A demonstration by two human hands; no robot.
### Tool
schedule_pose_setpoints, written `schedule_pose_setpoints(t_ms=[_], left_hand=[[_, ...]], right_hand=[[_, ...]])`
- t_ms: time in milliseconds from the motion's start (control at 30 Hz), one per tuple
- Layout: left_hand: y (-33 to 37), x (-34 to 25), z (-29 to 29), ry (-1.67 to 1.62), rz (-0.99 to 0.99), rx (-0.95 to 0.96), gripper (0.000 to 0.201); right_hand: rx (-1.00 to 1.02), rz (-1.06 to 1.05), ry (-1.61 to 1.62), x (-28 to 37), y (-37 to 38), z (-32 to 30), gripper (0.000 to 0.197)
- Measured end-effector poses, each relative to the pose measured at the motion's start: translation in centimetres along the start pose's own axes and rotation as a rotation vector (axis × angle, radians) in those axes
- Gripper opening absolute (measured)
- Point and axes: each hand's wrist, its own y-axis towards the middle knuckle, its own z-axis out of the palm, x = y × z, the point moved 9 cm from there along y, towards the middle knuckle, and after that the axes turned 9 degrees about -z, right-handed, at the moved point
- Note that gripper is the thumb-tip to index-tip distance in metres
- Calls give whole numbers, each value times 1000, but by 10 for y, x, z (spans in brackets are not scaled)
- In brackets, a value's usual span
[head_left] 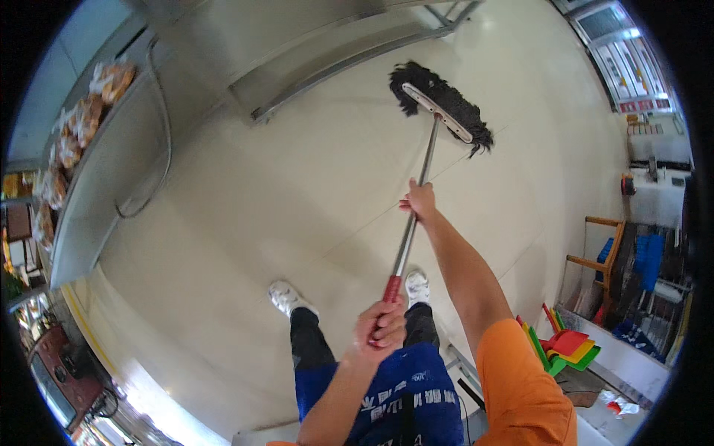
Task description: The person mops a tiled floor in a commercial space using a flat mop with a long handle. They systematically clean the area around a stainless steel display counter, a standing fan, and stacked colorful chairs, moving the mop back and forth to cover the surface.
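Note:
I hold a dust mop with a metal pole [407, 239] slanting away from me. My left hand [381, 327] is wrapped round the red grip [392, 288] at its near end. Farther up, my right hand [420, 201] closes on the bare metal part of the pole. At the far end, the dark, shaggy mop head [445, 105] lies on the pale tiled floor, with a light flat bar across its top. My shoes stand on either side of the pole's near end, the right one close to it.
A metal table [297, 37] with a low bottom rail spans the far left. Bagged brown goods [85, 119] line a counter at left, with a cable [165, 126] hanging beside it. Colourful dustpans [569, 348] and a wooden chair [606, 256] stand at right. Outside, lower left, is a reddish vehicle [63, 375].

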Motion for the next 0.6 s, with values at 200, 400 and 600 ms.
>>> schedule_pose_setpoints(t_ms=[200, 400, 600], left_hand=[[-297, -25, -143, -50, 156, -316, 27], [-612, 74, -201, 166, 594, -1001, 37], [-755, 93, -154, 446, 484, -1880, 25]], right_hand=[[472, -664, -1388, -56, -256, 211, 19], [414, 124, -699, -108, -548, 271, 41], [590, 1043, 217, -202, -679, 358, 29]])
